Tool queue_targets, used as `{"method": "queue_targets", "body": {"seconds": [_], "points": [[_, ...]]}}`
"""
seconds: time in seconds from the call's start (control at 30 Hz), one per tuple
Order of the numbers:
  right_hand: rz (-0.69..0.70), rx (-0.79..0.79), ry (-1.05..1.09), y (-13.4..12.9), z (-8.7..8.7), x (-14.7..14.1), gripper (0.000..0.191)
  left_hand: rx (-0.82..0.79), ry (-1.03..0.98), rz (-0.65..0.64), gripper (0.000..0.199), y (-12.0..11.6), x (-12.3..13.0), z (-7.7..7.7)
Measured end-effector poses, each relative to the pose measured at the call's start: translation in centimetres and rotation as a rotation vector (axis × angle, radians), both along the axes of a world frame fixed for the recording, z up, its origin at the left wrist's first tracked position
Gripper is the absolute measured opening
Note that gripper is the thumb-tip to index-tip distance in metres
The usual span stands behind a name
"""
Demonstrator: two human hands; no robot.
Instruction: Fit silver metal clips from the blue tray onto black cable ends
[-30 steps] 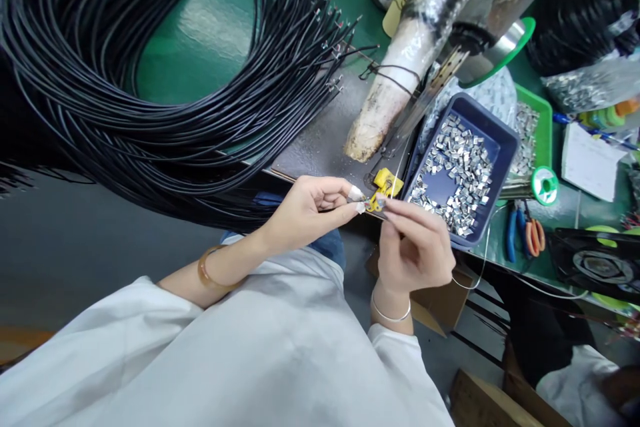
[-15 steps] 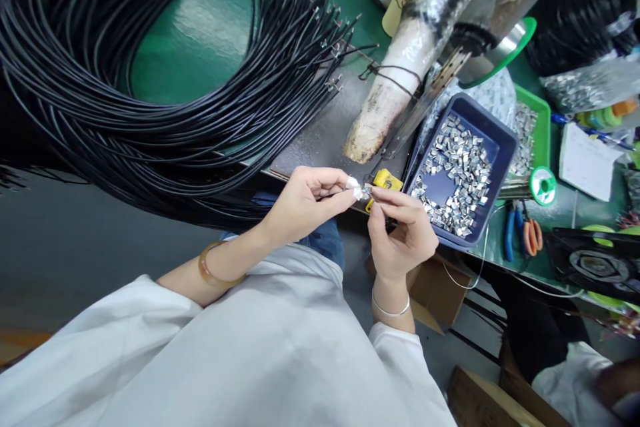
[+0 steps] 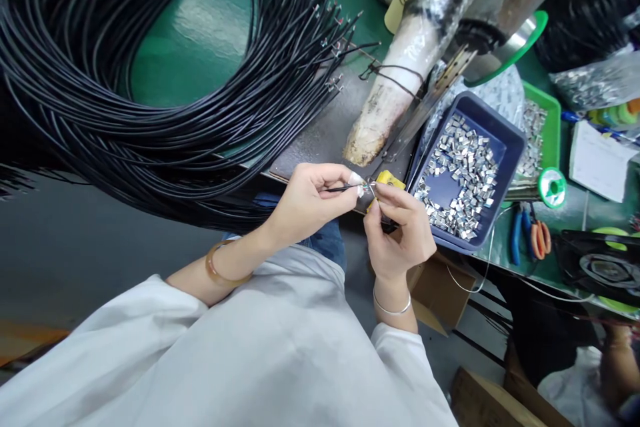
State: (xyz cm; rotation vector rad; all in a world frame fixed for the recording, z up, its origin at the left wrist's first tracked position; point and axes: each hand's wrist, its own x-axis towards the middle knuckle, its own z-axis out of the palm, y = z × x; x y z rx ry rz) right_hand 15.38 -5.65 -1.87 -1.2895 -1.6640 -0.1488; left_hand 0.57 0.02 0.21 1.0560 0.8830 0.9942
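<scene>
My left hand [image 3: 313, 199], with white wraps on its fingertips, pinches a thin black cable [image 3: 340, 188] whose fine wire ends point right. Close against it, my right hand [image 3: 400, 227] has thumb and fingers pressed on a small shiny piece [image 3: 371, 185] at the wire ends; its exact shape is too small to tell. Just behind the fingertips lies a yellow object [image 3: 390, 179] at the table edge. A dark blue tray [image 3: 509, 147] of small metal pieces [image 3: 463, 167] stands right of my right hand.
A big bundle of black cables [image 3: 165, 120] covers the left. A wrapped white tube [image 3: 390, 93] slants down behind my hands. Farther right are a green tray [image 3: 551, 127], solder spool [image 3: 552, 187], pliers [image 3: 517, 233] and a fan [image 3: 607, 267]. A person's arm [image 3: 620, 367] shows lower right.
The black cable now shows between my left fingers, with its wire ends visible. Both hands have shifted only slightly. Objects on the right appear a little farther right in the view.
</scene>
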Motion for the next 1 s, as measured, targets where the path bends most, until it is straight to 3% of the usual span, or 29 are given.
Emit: {"method": "queue_targets", "body": {"seconds": [0.5, 0.63, 0.77, 1.0], "points": [[0.034, -0.071, 0.046, -0.1, 0.5, 0.0, 0.018, -0.004, 0.035, -0.005, 0.010, -0.2, 0.0, -0.3], [0.026, -0.066, 0.115, -0.2, 0.5, 0.1, 0.019, 0.025, 0.069, -0.051, 0.007, -0.3, -0.2, -0.2], [0.010, -0.182, 0.206, -0.3, 0.9, 0.3, 0.013, -0.013, 0.037, -0.131, 0.011, -0.6, -0.6, -0.1], [0.106, -0.262, 0.260, -0.5, 1.4, 0.5, 0.016, -0.015, -0.007, -0.228, 0.016, -0.9, -0.8, -0.1]]}}
